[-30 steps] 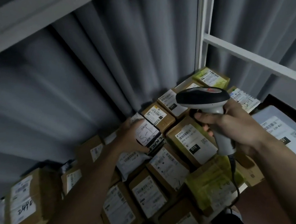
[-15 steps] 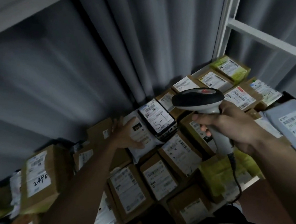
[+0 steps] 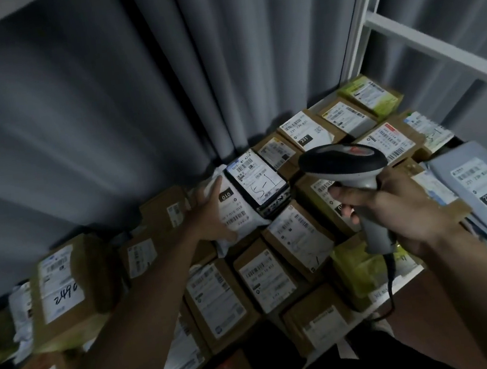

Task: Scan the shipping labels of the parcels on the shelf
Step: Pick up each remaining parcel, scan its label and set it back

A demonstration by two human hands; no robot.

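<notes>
Grey curtain (image 3: 139,111) hangs in folds behind a white shelf frame (image 3: 421,40), and the shelf below is packed with labelled parcels lying flat and touching one another. Compared with half a second ago, the view has swung slightly left and the left hand (image 3: 209,216) has slid a little toward 2 o'clock, so it now lies fully on the white poly-bag parcel (image 3: 233,213) marked "010" rather than at its left edge. Its fingers (image 3: 216,188) are straight and spread, pressing flat on the bag, the forearm reaching in from 7 o'clock. Just beside the hand at 2 o'clock sits the black box parcel (image 3: 257,182) with "5-1" handwritten on its label. The right hand (image 3: 394,211) has barely changed: its fingers stay wrapped around the grey grip of the barcode scanner (image 3: 348,164), index finger on the trigger side, with the black head level and aimed toward 10 o'clock above the brown boxes. A dark cable (image 3: 389,292) drops from the grip. At 9 o'clock a brown box (image 3: 64,288) bears handwritten digits.
</notes>
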